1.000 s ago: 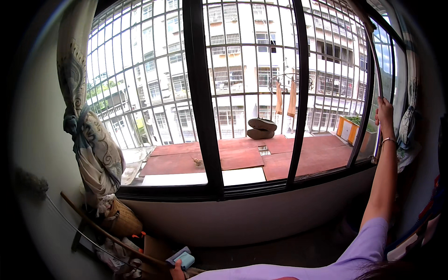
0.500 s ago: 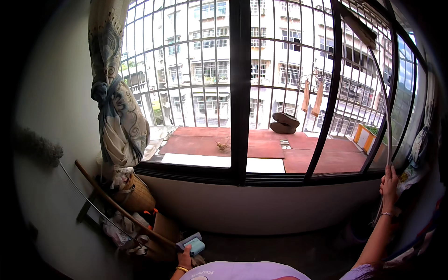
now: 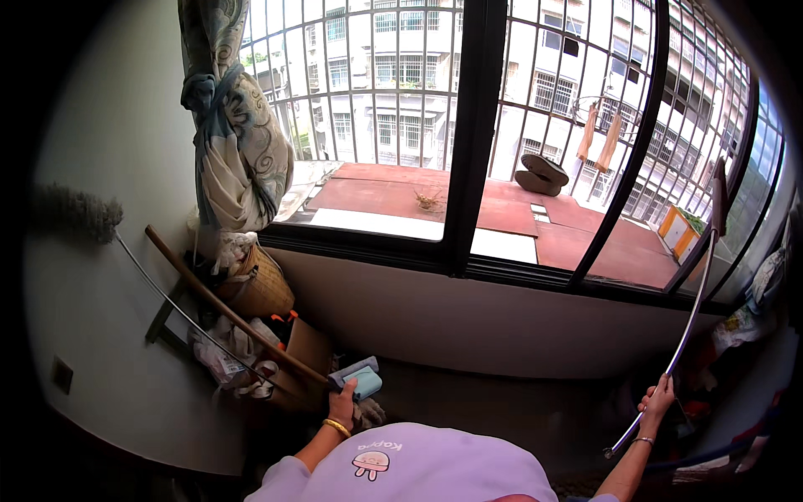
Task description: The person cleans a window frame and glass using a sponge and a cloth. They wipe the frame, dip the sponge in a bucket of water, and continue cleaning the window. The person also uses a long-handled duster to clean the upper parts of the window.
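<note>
My right hand [image 3: 657, 396] is closed around a long silver pole [image 3: 691, 322], gripping it near its lower end. Its bend is likely from the lens. At the top is a brown, flat-looking window wiper head [image 3: 718, 199], seen nearly edge-on in front of the right window panes. Low in the middle, my left hand [image 3: 342, 403] is closed at a small pale-blue and grey thing [image 3: 364, 382] whose kind I cannot make out. Just beside that hand ends a brown wooden stick [image 3: 226, 297] that slants up to the left. A grey cloth-like bundle [image 3: 368, 412] lies beside it.
A black-framed window [image 3: 478, 125] with outer bars fills the far side. A knotted curtain [image 3: 242, 159] hangs at its left. Below it are a wicker basket [image 3: 266, 283], bags [image 3: 224, 347] and a cardboard box [image 3: 307, 347]. A fluffy grey duster [image 3: 79, 214] leans at the left wall.
My right hand has come down and toward me with the pole, so the wiper head has dropped from the top of the window. The view has tilted downward. My left hand keeps its hold.
</note>
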Demonstrator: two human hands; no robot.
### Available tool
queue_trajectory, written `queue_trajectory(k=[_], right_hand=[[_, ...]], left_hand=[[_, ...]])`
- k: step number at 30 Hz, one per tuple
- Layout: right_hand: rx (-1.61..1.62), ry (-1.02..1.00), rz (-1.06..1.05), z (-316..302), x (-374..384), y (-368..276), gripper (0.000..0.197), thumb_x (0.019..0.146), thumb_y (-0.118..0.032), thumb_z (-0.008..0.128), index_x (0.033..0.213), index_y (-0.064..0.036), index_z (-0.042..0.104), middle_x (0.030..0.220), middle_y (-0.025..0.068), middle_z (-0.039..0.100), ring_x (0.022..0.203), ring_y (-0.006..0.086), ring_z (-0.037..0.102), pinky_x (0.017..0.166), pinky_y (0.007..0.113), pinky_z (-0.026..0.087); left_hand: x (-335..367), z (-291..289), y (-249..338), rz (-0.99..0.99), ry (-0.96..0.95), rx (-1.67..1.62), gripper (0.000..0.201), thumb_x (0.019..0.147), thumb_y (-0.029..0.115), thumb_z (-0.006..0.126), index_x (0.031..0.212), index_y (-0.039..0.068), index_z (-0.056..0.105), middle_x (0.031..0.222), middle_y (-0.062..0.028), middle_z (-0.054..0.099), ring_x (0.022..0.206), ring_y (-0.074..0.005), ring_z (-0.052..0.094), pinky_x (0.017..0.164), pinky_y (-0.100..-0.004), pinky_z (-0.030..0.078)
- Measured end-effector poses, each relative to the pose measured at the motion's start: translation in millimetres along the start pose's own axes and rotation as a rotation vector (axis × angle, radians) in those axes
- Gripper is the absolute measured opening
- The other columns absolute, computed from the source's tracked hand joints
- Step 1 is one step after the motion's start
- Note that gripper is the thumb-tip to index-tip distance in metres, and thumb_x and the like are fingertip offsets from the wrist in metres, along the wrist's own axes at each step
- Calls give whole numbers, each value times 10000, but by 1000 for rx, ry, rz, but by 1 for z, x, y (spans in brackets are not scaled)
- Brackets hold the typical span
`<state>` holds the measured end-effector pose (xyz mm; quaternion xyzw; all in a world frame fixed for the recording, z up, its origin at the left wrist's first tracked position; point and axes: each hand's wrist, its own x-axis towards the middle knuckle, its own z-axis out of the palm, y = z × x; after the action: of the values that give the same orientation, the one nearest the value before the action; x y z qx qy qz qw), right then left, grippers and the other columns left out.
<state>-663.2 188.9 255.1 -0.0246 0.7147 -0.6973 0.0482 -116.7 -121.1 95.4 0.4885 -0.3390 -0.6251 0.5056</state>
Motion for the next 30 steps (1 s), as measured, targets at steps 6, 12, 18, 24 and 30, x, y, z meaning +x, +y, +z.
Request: queue_trajectory(k=[6,12,18,24,30], right_hand=[[-79,-141,-100,13,-94,32,440,1022,-325,433,1414,-125,422,567,-37,340,367,31,299,304,203,253],[-28,-136,-166,16,-112,47,438,1020,-314,446,1406,-107,435,585,-48,353,389,21,294,324,188,232],[-55,-100,-29,19,-63,90,440,1005,-327,486,1380,-99,470,553,-62,335,384,23,270,332,213,193],[-29,3,145,14,-65,149,378,999,-356,475,1325,-165,491,536,-37,368,340,59,324,290,233,237],[-24,30,289,-3,-85,152,355,999,-349,472,1307,-175,511,542,-36,387,344,55,331,293,230,263]], left_hand=[[6,26,7,-59,-105,41,420,816,298,674,1121,17,607,1041,-54,623,920,-144,581,825,-295,477],[-3,48,17,-55,-162,82,462,817,331,685,1129,1,599,1037,-61,618,913,-144,579,822,-290,472],[-2,34,1,-83,-126,95,471,819,328,684,1139,-9,605,1060,-56,620,932,-141,578,834,-284,462],[0,15,-6,-100,-32,80,432,822,295,673,1121,-9,604,1059,-57,614,944,-158,578,846,-306,461],[5,-4,-5,-97,19,194,438,835,274,661,1161,-8,589,1096,-58,605,956,-173,578,857,-329,462]])
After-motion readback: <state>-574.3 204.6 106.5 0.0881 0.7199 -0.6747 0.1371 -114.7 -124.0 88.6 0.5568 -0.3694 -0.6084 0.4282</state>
